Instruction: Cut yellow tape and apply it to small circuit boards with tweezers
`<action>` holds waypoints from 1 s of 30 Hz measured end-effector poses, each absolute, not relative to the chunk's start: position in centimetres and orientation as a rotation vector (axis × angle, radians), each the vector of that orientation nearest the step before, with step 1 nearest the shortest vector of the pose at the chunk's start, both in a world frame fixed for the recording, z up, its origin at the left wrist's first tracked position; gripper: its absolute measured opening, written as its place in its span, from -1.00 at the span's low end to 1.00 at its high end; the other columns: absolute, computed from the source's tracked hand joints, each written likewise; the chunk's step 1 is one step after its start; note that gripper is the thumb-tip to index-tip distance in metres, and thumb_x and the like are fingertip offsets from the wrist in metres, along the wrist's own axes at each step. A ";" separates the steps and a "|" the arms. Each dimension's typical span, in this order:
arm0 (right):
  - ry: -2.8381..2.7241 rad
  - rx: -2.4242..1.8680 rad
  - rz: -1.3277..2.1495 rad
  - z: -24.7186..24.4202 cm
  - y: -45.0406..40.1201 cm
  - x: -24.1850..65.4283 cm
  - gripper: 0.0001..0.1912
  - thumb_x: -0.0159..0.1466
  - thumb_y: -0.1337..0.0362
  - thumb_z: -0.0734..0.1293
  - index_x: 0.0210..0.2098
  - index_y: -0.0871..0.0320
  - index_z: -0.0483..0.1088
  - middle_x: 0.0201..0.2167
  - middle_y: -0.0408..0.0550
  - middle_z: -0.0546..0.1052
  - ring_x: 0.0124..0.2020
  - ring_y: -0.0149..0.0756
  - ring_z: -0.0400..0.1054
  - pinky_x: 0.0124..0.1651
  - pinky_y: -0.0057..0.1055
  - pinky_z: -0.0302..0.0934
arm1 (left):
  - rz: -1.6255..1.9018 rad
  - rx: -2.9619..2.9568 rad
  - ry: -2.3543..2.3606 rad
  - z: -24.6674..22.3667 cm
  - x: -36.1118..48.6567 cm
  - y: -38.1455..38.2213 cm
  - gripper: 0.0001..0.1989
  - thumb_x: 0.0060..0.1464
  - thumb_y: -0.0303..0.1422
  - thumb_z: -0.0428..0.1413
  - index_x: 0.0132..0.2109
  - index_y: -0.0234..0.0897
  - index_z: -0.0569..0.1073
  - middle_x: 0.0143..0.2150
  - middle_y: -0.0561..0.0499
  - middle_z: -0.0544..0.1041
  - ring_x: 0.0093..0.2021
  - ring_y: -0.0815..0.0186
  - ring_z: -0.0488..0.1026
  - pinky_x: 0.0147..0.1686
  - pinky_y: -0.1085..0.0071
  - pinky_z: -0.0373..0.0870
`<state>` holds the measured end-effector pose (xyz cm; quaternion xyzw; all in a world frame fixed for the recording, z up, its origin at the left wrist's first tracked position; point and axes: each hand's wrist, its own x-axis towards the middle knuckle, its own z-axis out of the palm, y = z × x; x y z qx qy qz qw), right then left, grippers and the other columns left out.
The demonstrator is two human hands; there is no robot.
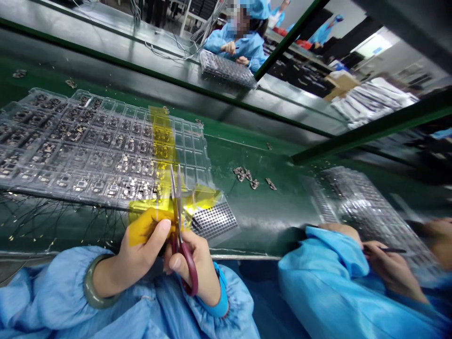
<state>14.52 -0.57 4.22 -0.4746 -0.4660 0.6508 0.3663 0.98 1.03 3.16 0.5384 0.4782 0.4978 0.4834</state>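
My left hand (pixel 144 245) is closed on yellow transparent film (pixel 137 228), pinched between thumb and fingers. In my right hand (pixel 196 263) are scissors (pixel 180 240) with dark red handles; their blades point away from me and are slightly apart, beside the film. A long yellow strip (pixel 162 136) lies over clear plastic trays (pixel 88 155) holding small circuit parts. Just beyond my right hand, a clear sheet with a grid of dark squares (pixel 217 219) rests on the green table, with more crumpled yellow film (pixel 203 195) at its edge.
Several small metal parts (pixel 247 176) lie on the green table (pixel 261 207). At the right, a person's blue sleeve (pixel 321 263) and hands are near more trays (pixel 367 202). Another person works across a green frame bar (pixel 310 9). Thin black wires (pixel 81 216) lie at the front left.
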 end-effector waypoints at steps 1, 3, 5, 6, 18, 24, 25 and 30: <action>-1.192 -1.216 1.672 4.2 -0.6 14.6 -0.35 -0.06 -0.34 0.45 -0.54 0.14 0.26 -0.68 -0.27 0.20 -0.65 -0.48 0.03 -0.58 -0.45 -0.07 | 1.206 1.295 1.162 3.1 1.0 1.0 -0.72 0.25 -0.29 0.04 -0.43 -0.22 0.44 -0.56 0.07 0.49 -0.41 0.30 0.52 -0.40 0.48 0.47; -1.183 -1.209 1.669 4.2 -0.6 14.9 -0.36 -0.06 -0.33 0.46 -0.54 0.14 0.29 -0.69 -0.26 0.24 -0.65 -0.47 0.06 -0.58 -0.46 -0.05 | 1.201 1.253 1.131 2.9 0.7 1.0 -0.75 0.25 -0.27 0.06 -0.39 -0.23 0.48 -0.52 0.05 0.53 -0.40 0.30 0.53 -0.37 0.47 0.49; -1.180 -1.205 1.657 4.1 -0.6 15.1 -0.37 -0.06 -0.31 0.47 -0.53 0.15 0.30 -0.68 -0.24 0.28 -0.65 -0.47 0.08 -0.58 -0.46 -0.04 | 1.202 1.212 1.022 2.6 0.1 0.9 -0.79 0.23 -0.22 0.09 -0.26 -0.24 0.52 -0.36 -0.03 0.61 -0.32 0.26 0.57 -0.25 0.41 0.53; -1.181 -1.207 1.653 4.1 -0.5 15.2 -0.37 -0.05 -0.31 0.47 -0.53 0.15 0.30 -0.68 -0.24 0.29 -0.64 -0.47 0.09 -0.57 -0.47 -0.03 | 1.201 1.192 0.949 2.5 -0.3 0.9 -0.76 0.23 -0.18 0.08 -0.19 -0.24 0.53 -0.26 -0.08 0.63 -0.25 0.23 0.58 -0.17 0.36 0.53; -1.419 -1.112 1.593 4.1 0.3 16.5 -0.27 0.03 -0.42 0.31 -0.37 0.19 0.38 -0.53 -0.09 0.43 -0.52 -0.36 0.27 -0.43 -0.41 0.15 | 1.097 1.073 1.166 4.2 -1.1 2.7 -0.76 0.17 -0.19 0.16 -0.27 -0.28 0.55 -0.30 -0.06 0.65 -0.32 0.27 0.59 -0.24 0.40 0.56; -1.649 -1.055 1.574 3.5 -0.3 17.4 -0.11 0.06 -0.44 0.25 0.03 0.18 0.29 -0.36 0.01 0.52 -0.35 -0.21 0.36 -0.22 -0.30 0.29 | 1.281 0.767 1.094 3.7 0.0 3.5 -0.74 0.20 -0.15 0.15 -0.13 -0.25 0.47 -0.16 -0.06 0.63 -0.24 0.26 0.58 -0.20 0.33 0.55; -1.672 -1.059 1.558 3.4 -0.5 17.3 -0.11 0.06 -0.45 0.25 0.03 0.18 0.30 -0.37 0.01 0.52 -0.35 -0.21 0.36 -0.22 -0.30 0.29 | 1.309 0.750 1.086 3.6 0.3 3.6 -0.74 0.20 -0.15 0.15 -0.10 -0.24 0.46 -0.14 -0.05 0.62 -0.24 0.27 0.58 -0.21 0.34 0.55; -1.672 -1.102 1.516 3.1 -0.6 16.8 -0.12 0.04 -0.45 0.26 -0.01 0.18 0.32 -0.38 0.00 0.52 -0.36 -0.21 0.36 -0.22 -0.30 0.29 | 1.337 0.844 1.139 3.0 0.9 3.5 -0.75 0.20 -0.15 0.15 -0.12 -0.24 0.48 -0.23 0.00 0.59 -0.32 0.34 0.51 -0.26 0.42 0.48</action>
